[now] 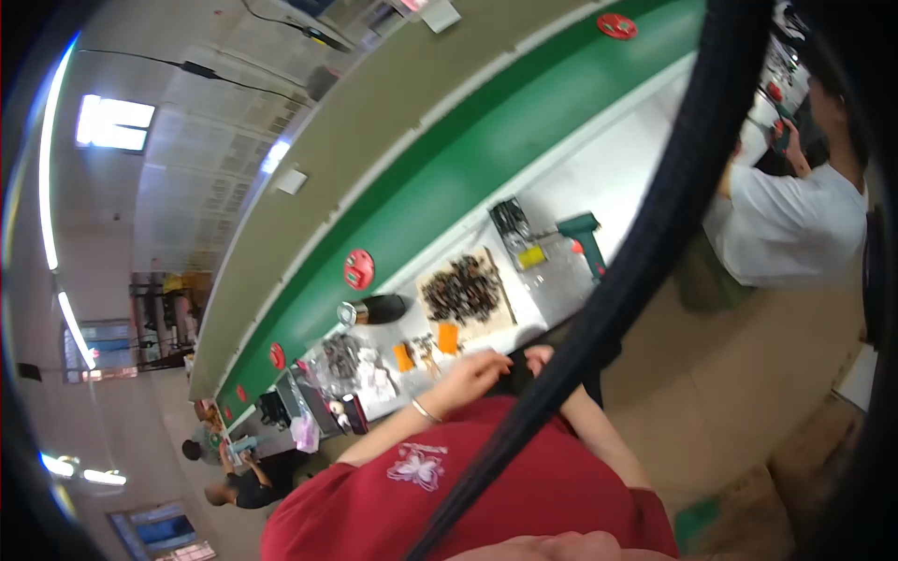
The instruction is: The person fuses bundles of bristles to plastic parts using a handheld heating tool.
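Note:
My left hand (pixel 473 376) is at the front edge of the white bench (pixel 382 404), fingers bent together; what they hold, if anything, is too small to name. Close to its right, my right hand (pixel 540 359) has its fingers pinched, partly beside a dark strap. Just beyond the hands lie two orange pieces (pixel 448 338) and some small metal parts (pixel 424 353). Behind them a shallow tray (pixel 506 315) holds a heap of small dark parts (pixel 462 288).
A green power drill (pixel 582 237) lies right of the tray near plastic bags (pixel 555 281). A dark bottle (pixel 379 309) stands left. A dark strap (pixel 599 323) crosses the view. A co-worker in white (pixel 790 224) sits at right; other people (pixel 248 483) work far left.

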`<state>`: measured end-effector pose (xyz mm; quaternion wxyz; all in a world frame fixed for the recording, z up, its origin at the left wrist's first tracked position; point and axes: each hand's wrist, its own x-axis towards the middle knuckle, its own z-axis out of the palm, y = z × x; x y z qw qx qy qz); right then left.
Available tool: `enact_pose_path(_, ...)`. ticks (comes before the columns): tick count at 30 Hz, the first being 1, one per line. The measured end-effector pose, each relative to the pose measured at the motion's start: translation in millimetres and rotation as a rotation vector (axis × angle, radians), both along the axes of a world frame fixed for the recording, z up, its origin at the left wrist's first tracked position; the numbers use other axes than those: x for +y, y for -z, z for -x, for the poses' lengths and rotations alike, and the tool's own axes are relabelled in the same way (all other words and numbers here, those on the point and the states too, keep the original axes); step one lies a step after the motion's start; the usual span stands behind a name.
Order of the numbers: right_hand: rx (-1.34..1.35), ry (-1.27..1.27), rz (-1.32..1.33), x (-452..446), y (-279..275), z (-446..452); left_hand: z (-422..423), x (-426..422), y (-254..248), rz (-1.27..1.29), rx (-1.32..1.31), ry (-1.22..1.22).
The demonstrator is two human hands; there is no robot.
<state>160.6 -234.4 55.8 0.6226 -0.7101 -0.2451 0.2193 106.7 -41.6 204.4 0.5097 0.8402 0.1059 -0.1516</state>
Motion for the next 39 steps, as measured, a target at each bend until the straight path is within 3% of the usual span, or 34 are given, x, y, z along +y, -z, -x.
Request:
enact_pose_path(2,-0.038,-0.018,-0.079,-2.0,-6.9,-36.9,-20.4,12.6,-36.1,-0.231,-0.277,0.020)
enact_pose_path(3,-0.064,0.041,-0.131,-6.0,-5.7,-63.1,-42.3,12.7,-77.9,-0.134,-0.253,-0.083)
enact_pose_path(5,0.005,0.395,-0.172,-22.4,-145.3,-119.8,-73.7,9.2,-155.7,-0.090,-0.563,0.003)
enact_pose_path(7,0.081,0.578,-0.399,-33.0,-207.8,-153.1,-80.3,-15.3,-219.5,-0.006,-0.842,0.255)
enact_pose_path(9,-0.146,0.558,-0.639,-46.8,-263.9,-175.6,-105.7,-51.6,-252.3,0.191,-1.085,0.622)
enact_pose_path(10,-0.312,0.554,-0.680,-50.1,-280.4,-183.1,-98.6,-58.7,-277.8,-0.086,-0.949,0.758)
enact_pose_path(12,-0.299,0.562,-0.784,-49.5,-302.7,-190.7,-110.1,-84.6,-305.3,-0.061,-0.890,0.819)
enact_pose_path(13,-0.430,0.610,-0.720,-48.3,-311.7,-185.9,-111.8,-91.6,-314.2,-0.046,-0.923,0.742)
enact_pose_path(16,-0.172,0.501,-0.618,-47.2,-289.0,-168.4,-101.3,-112.3,-334.4,0.003,-0.990,0.468)
enact_pose_path(19,-0.121,0.470,-0.481,-34.2,-256.4,-143.5,-86.6,-121.2,-350.8,0.040,-1.059,0.166)
enact_pose_path(20,-0.127,0.466,-0.391,-38.9,-250.7,-138.2,-92.7,-117.9,-353.1,0.056,-1.076,0.184)
enact_pose_path(22,-0.140,0.431,-0.388,-39.9,-242.3,-129.2,-104.3,-102.9,-359.9,0.421,-1.189,0.309)
enact_pose_path(23,-0.118,0.430,-0.386,-39.8,-236.9,-125.3,-102.5,-109.3,-365.5,0.556,-1.118,0.322)
enact_pose_path(26,-0.139,0.452,-0.380,-44.9,-239.0,-127.0,-108.5,-88.5,-376.3,0.656,-1.336,0.352)
enact_pose_path(27,-0.157,0.475,-0.369,-49.1,-238.2,-124.2,-98.9,-92.5,-385.3,0.661,-1.551,0.073)
enact_pose_path(28,-0.148,0.484,-0.344,-53.1,-238.7,-122.3,-102.8,-89.7,-397.0,-0.021,-1.780,-0.437)
enact_pose_path(29,-0.172,0.481,-0.355,-55.0,-241.5,-123.0,-92.2,-64.5,-403.2,-0.171,-1.909,-0.255)
enact_pose_path(31,-0.189,0.471,-0.337,-54.5,-239.7,-122.3,-77.6,-21.0,-438.8,-1.051,-1.690,0.499)
enact_pose_path(33,-0.173,0.429,-0.281,-52.7,-221.8,-120.9,-72.5,4.5,-419.1,-0.895,-2.085,0.080)
enact_pose_path(39,-0.005,0.177,0.116,-39.0,-120.3,-70.9,-46.5,117.1,-295.0,-1.198,-1.818,-0.017)
